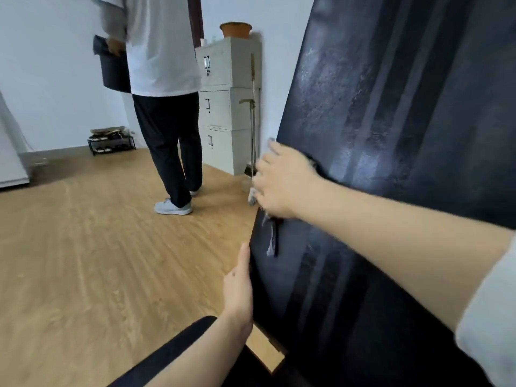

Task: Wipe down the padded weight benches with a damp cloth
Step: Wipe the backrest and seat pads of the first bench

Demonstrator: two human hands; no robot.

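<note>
Left hand (238,286) flat, fingers together, braced on the near edge of the black bench pad (391,135). Right hand (282,182), blurred, presses a mostly hidden cloth (271,238) against the pad's left edge. Beyond, a standing person (164,79) holds a dark bin (113,68) beside a cabinet (226,107).

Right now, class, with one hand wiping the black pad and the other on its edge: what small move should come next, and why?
Probably sweep the right hand, pressing the cloth, up the black pad toward the pale dusty streaks above. The left hand braces the pad's edge, so it looks steady enough.
</note>
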